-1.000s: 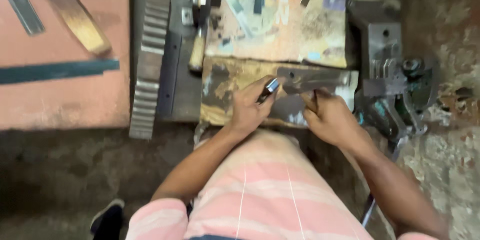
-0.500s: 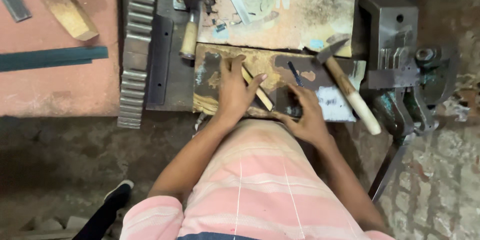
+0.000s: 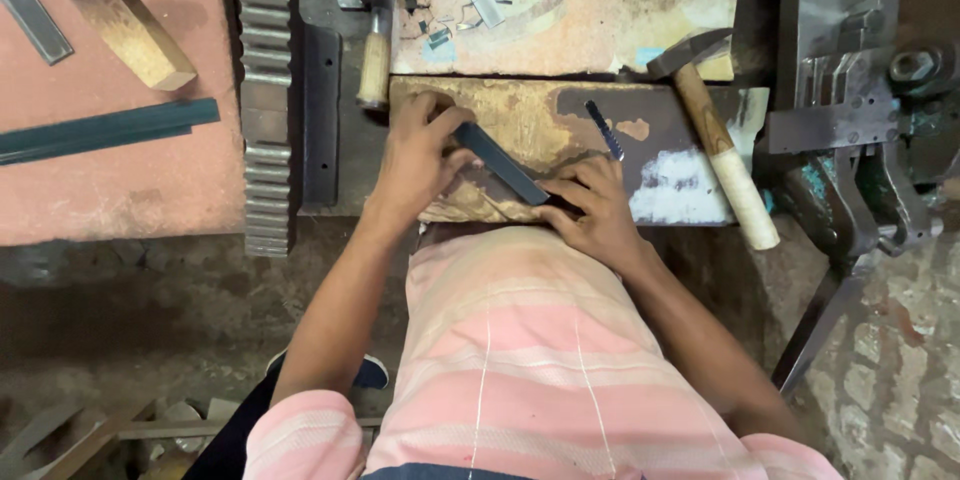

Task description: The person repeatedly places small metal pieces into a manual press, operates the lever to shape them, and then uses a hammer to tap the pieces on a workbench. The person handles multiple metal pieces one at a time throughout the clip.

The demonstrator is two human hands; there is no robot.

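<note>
- Far left: green metal strip (image 3: 105, 130) and wooden bar (image 3: 118, 15) lie parked on the red surface, well apart from the action.
- Toothed rack (image 3: 265, 100) lies along the worktop (image 3: 560, 125) edge.
- Left hand (image 3: 418, 155) pinches the dark flat bar (image 3: 500, 162) at its upper end, steadying it.
- Right hand (image 3: 590, 208) clamps the lower end, pressing it flat on the worktop.
- Hammer (image 3: 715, 135) lies just right, w/ handle toward the person, easy to grab.

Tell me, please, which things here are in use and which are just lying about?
In use: left hand and right hand on a dark flat metal bar, worn wooden board.
Lying about: wooden-handled hammer, grey toothed metal rack, small dark file.
</note>
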